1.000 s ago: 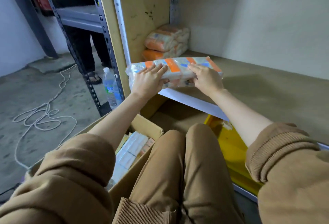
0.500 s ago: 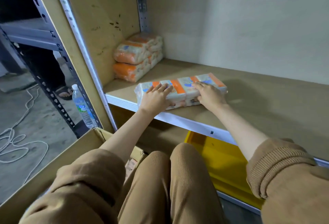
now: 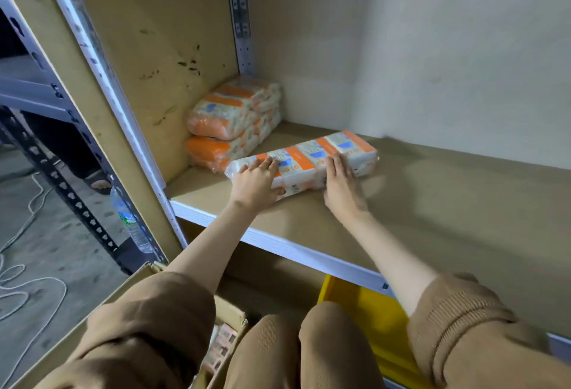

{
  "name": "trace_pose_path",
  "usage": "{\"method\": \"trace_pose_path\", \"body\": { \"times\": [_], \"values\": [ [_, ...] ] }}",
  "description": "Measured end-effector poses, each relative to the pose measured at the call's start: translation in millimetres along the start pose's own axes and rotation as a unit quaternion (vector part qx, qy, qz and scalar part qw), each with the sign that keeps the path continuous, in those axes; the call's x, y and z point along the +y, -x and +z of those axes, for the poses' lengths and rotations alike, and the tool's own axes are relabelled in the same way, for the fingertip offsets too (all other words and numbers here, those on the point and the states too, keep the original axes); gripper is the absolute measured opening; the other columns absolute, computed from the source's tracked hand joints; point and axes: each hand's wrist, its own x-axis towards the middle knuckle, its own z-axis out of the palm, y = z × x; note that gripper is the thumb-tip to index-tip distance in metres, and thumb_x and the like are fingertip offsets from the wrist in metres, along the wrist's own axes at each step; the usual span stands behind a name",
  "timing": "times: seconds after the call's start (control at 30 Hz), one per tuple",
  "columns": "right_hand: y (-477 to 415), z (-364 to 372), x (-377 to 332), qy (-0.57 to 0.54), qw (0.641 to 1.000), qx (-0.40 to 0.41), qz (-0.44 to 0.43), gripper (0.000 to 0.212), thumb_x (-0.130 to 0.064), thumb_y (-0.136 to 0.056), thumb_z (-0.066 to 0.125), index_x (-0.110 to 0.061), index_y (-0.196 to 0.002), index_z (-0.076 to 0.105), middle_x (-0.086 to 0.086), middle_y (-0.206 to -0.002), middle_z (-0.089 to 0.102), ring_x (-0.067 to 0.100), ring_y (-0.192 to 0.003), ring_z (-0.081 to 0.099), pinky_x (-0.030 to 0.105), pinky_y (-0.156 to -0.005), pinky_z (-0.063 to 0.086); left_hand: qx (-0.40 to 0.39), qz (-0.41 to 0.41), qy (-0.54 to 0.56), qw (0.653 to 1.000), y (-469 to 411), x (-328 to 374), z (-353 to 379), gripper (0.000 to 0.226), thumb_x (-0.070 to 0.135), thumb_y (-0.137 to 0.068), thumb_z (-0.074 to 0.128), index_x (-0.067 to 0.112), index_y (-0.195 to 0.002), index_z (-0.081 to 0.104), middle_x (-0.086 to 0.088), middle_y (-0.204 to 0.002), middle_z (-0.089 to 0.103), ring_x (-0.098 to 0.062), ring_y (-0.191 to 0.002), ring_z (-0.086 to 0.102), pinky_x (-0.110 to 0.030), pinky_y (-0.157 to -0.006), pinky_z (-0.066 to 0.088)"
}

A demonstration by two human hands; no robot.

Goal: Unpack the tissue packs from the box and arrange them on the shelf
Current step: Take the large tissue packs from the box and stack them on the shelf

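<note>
A long orange-and-white tissue pack (image 3: 309, 158) lies flat on the brown shelf board (image 3: 432, 203), a little in from the front edge. My left hand (image 3: 256, 183) grips its left end, fingers on top and thumb on the near side. My right hand (image 3: 340, 183) presses flat against its near side toward the right. Two more tissue packs (image 3: 234, 123) are stacked in the back left corner of the shelf, just left of the held pack. The cardboard box (image 3: 228, 311) sits at the bottom left below my arm, with a pack (image 3: 221, 348) showing inside.
A water bottle (image 3: 129, 222) stands on the floor by the shelf's left upright. A yellow bin (image 3: 364, 305) sits under the shelf. White rope (image 3: 18, 277) lies on the concrete floor at left. A person's sandalled foot (image 3: 99, 183) is behind the dark rack.
The pack went from held in the air at the shelf's front edge down onto the board, then slid deeper toward the stacked packs. My view has moved closer to the shelf.
</note>
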Motion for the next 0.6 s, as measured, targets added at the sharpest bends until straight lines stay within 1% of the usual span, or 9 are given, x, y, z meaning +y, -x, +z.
{"method": "trace_pose_path", "body": {
  "times": [0.03, 0.07, 0.13, 0.17, 0.23, 0.3, 0.37, 0.47, 0.6],
  "values": [
    [3, 3, -4, -0.031, 0.999, 0.022, 0.023, 0.071, -0.007, -0.083, 0.061, 0.011, -0.142, 0.026, 0.028, -0.150, 0.029, 0.035, -0.141, 0.030, 0.035, -0.112, 0.033, 0.002, -0.004, -0.012, 1.000, -5, 3, -2, 0.067, 0.041, -0.088, 0.055, 0.014, -0.144, 0.030, -0.003, -0.152, 0.034, -0.023, -0.137, 0.038, -0.037, -0.108, 0.035],
    [6, 8, -8, -0.072, 0.996, 0.010, 0.046, 0.070, -0.010, -0.086, 0.058, 0.010, -0.143, 0.022, 0.027, -0.152, 0.025, 0.035, -0.143, 0.027, 0.036, -0.114, 0.031, 0.007, -0.008, -0.024, 1.000, -9, 6, -5, 0.063, 0.040, -0.089, 0.054, 0.013, -0.142, 0.034, -0.005, -0.148, 0.040, -0.025, -0.132, 0.044, -0.037, -0.102, 0.040],
    [10, 16, -17, -0.122, 0.988, -0.058, 0.075, 0.065, -0.017, -0.095, 0.044, 0.005, -0.147, 0.013, 0.023, -0.157, 0.012, 0.031, -0.146, 0.017, 0.036, -0.118, 0.022, 0.028, -0.015, -0.037, 0.999, -18, 10, -13, 0.054, 0.040, -0.089, 0.053, 0.012, -0.133, 0.043, -0.008, -0.134, 0.054, -0.029, -0.121, 0.055, -0.037, -0.090, 0.047],
    [12, 21, -22, -0.122, 0.986, -0.074, 0.084, 0.064, -0.023, -0.095, 0.044, 0.004, -0.147, 0.016, 0.023, -0.156, 0.012, 0.031, -0.146, 0.019, 0.036, -0.117, 0.024, 0.040, -0.019, -0.038, 0.998, -22, 11, -19, 0.052, 0.042, -0.088, 0.054, 0.012, -0.129, 0.047, -0.009, -0.128, 0.059, -0.031, -0.116, 0.058, -0.037, -0.087, 0.048],
    [9, 28, -32, -0.128, 0.982, -0.103, 0.094, 0.064, -0.033, -0.094, 0.045, 0.002, -0.145, 0.027, 0.022, -0.155, 0.020, 0.030, -0.143, 0.024, 0.035, -0.115, 0.025, 0.060, -0.023, -0.037, 0.997, -31, 11, -33, 0.048, 0.043, -0.088, 0.054, 0.012, -0.124, 0.052, -0.013, -0.121, 0.064, -0.035, -0.111, 0.060, -0.036, -0.085, 0.049],
    [1, 31, -40, -0.121, 0.980, -0.134, 0.087, 0.068, -0.040, -0.094, 0.044, 0.001, -0.145, 0.026, 0.019, -0.154, 0.023, 0.030, -0.143, 0.022, 0.038, -0.117, 0.019, 0.091, -0.026, -0.028, 0.995, -42, 10, -51, 0.044, 0.040, -0.089, 0.054, 0.011, -0.122, 0.054, -0.015, -0.119, 0.064, -0.036, -0.109, 0.061, -0.037, -0.085, 0.049],
    [-9, 34, -46, -0.106, 0.980, -0.151, 0.072, 0.072, -0.045, -0.093, 0.043, 0.000, -0.146, 0.024, 0.020, -0.155, 0.021, 0.032, -0.144, 0.018, 0.041, -0.119, 0.014, 0.132, -0.033, -0.023, 0.990, -51, 7, -72, 0.044, 0.037, -0.089, 0.054, 0.008, -0.122, 0.054, -0.016, -0.117, 0.065, -0.037, -0.105, 0.063, -0.038, -0.083, 0.051],
    [-21, 38, -55, -0.107, 0.979, -0.166, 0.055, 0.075, -0.047, -0.093, 0.041, 0.002, -0.146, 0.023, 0.022, -0.156, 0.019, 0.031, -0.146, 0.014, 0.041, -0.120, 0.010, 0.183, -0.059, -0.012, 0.981, -64, -3, -104, 0.042, 0.035, -0.088, 0.056, 0.003, -0.116, 0.055, -0.020, -0.112, 0.066, -0.040, -0.102, 0.062, -0.039, -0.082, 0.050],
    [-36, 42, -64, -0.127, 0.977, -0.164, 0.052, 0.074, -0.045, -0.093, 0.042, 0.004, -0.145, 0.024, 0.024, -0.155, 0.019, 0.031, -0.146, 0.014, 0.039, -0.121, 0.009, 0.231, -0.094, -0.014, 0.968, -85, -24, -136, 0.040, 0.031, -0.088, 0.057, -0.001, -0.112, 0.056, -0.026, -0.112, 0.064, -0.046, -0.105, 0.060, -0.044, -0.083, 0.048]
  ]
}}
